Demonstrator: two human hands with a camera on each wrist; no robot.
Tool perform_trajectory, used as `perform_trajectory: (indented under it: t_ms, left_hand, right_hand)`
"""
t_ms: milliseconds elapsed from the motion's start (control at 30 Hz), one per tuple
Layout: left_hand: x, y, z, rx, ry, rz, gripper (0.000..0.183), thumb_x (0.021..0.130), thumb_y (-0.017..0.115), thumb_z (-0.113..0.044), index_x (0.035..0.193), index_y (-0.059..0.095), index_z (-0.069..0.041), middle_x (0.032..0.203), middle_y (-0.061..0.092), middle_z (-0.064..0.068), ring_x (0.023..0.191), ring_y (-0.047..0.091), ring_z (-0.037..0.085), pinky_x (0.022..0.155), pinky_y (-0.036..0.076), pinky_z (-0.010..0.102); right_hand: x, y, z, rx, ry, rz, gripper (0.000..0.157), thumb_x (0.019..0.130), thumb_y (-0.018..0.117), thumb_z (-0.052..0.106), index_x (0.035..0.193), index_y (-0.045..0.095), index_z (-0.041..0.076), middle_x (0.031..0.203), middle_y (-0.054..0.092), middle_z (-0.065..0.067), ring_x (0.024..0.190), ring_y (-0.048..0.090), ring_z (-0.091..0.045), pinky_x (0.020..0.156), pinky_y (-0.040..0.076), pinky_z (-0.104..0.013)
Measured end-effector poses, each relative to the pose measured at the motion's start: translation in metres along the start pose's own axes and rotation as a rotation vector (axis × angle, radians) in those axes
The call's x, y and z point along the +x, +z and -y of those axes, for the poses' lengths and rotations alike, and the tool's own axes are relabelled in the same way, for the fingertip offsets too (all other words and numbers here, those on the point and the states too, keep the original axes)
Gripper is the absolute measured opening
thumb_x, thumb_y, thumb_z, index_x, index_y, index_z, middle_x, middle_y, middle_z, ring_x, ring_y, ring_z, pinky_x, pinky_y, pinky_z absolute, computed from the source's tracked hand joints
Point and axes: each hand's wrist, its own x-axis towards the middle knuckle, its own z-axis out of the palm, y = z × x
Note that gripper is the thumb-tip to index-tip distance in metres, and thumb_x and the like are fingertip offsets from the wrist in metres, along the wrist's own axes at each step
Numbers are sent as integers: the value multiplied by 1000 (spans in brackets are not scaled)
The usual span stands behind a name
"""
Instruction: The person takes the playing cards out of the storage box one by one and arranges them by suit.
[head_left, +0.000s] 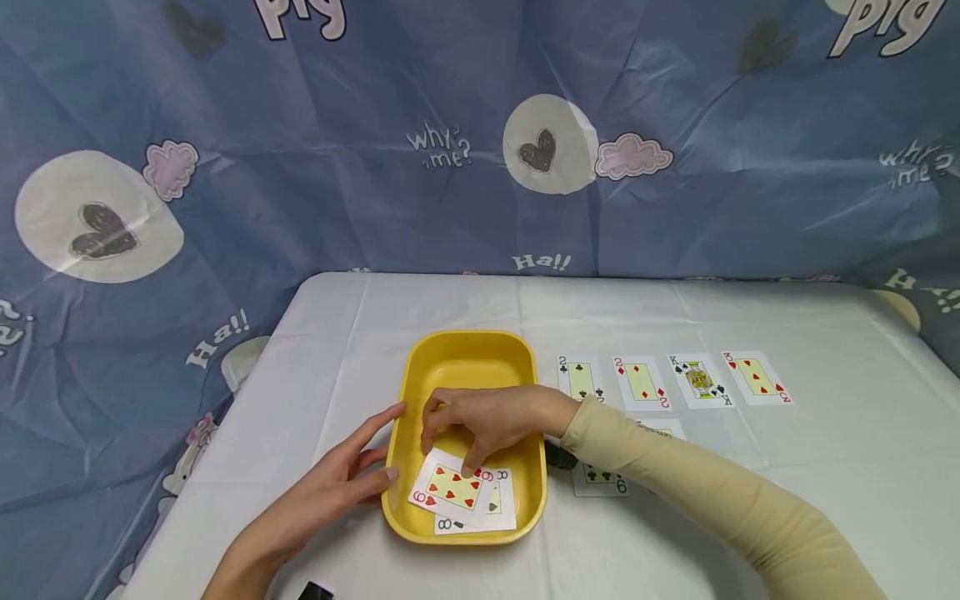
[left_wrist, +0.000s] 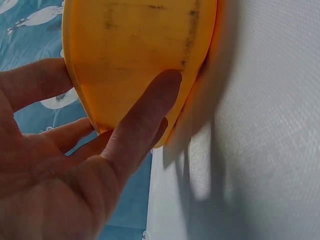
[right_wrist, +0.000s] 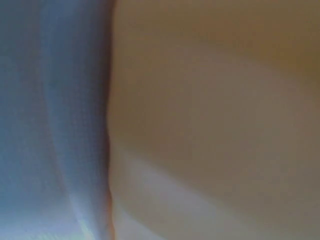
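In the head view, a yellow tray [head_left: 467, 537] stands on the white-covered table. Inside it, at the near end, a playing card with red hearts [head_left: 450, 492] overlaps a black-suit eight [head_left: 502, 517]. My right hand [head_left: 491, 421] reaches into the tray from the right, thumb and curled fingers at the far edge of the hearts card, pinching it. Against the tray's left side rests my left hand [head_left: 341, 471]. The left wrist view shows its thumb [left_wrist: 145, 112] straight along the outer wall. Only blurred sleeve fabric [right_wrist: 210, 125] and a bluish area appear in the right wrist view.
Right of the tray lies a row of face-up cards: a two of clubs [head_left: 580, 377], a two of diamonds [head_left: 642, 383], a king [head_left: 700, 381] and a red three [head_left: 757, 377]. Nearer cards [head_left: 600, 482] are partly hidden by my right sleeve. Behind the table hangs a blue printed cloth [head_left: 450, 217].
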Motion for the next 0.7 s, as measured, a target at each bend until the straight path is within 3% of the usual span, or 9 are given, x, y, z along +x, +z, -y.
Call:
perform_trajectory:
  t_ms: [167, 333, 700]
  left_hand:
    - [0, 1, 0, 12, 9, -5, 72, 97, 62, -19, 157, 23, -28, 155, 29, 22, 130, 47, 36, 92, 52, 42]
    - [0, 1, 0, 17, 8, -12, 73, 96, 64, -21, 156, 24, -28, 155, 29, 24, 129, 48, 36, 92, 53, 42]
    - [0, 1, -1, -1, -3, -10, 72, 96, 64, -19, 156, 24, -30, 155, 28, 24, 129, 49, 34, 91, 53, 42]
  right_hand:
    - [0, 0, -2, 56, -18, -25, 46, 78, 86, 19, 114, 57, 26, 103, 55, 8, 93, 50, -6, 83, 41, -16]
    - [-2, -4, -1, 125, -18, -74, 40, 83, 77, 8, 108, 52, 25, 82, 59, 7, 72, 54, -4, 68, 46, -18]
    - [-10, -7, -4, 310, -156, -343, 39, 91, 55, -3, 119, 57, 24, 105, 59, 8, 90, 58, -8, 76, 54, -25]
